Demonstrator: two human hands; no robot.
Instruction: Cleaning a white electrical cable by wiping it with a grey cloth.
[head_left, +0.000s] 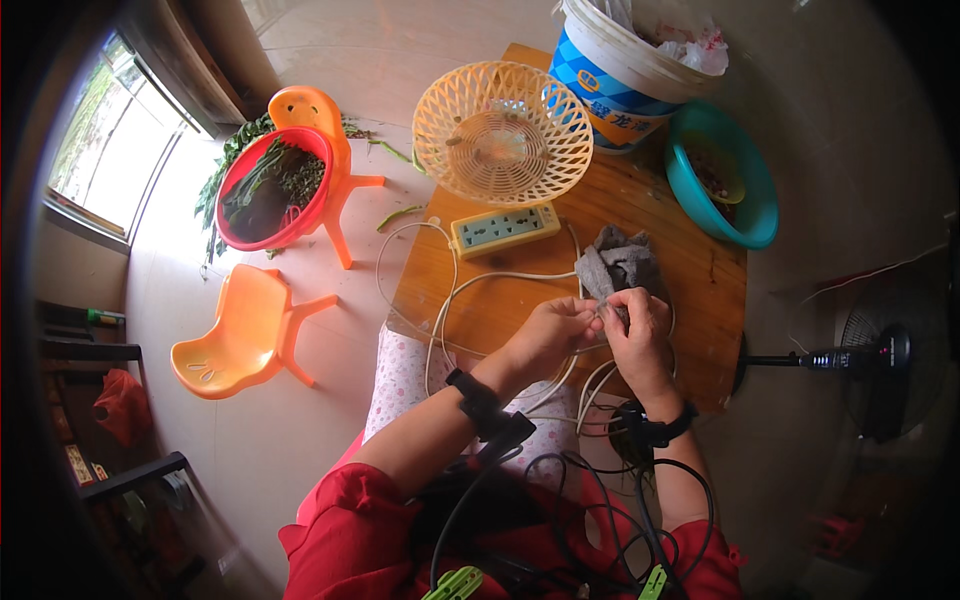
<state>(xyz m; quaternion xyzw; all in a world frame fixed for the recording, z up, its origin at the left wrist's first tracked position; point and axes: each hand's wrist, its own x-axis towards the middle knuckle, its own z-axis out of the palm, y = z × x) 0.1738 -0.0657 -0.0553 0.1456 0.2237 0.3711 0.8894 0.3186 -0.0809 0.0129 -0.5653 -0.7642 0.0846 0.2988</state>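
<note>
My left hand (559, 330) and my right hand (637, 330) meet over the near right part of a wooden table (517, 300). Their fingertips pinch a corner of a crumpled grey cloth (611, 259), or something small against it; which one cannot be told. The rest of the cloth lies on the tabletop just beyond my fingers. A yellow power strip (504, 229) lies farther back to the left, with white cable looped around it and under my hands. Behind the strip stands a woven plastic basket (502, 135) with a few small bits inside.
A bucket (619, 82) holding plastic bags and a teal basin (724, 180) stand at the back right. At left, a red basin (274, 187) of greens rests on an orange chair (341, 180), near another orange chair (251, 330). A fan (885, 345) is at right. Black cables cross my lap.
</note>
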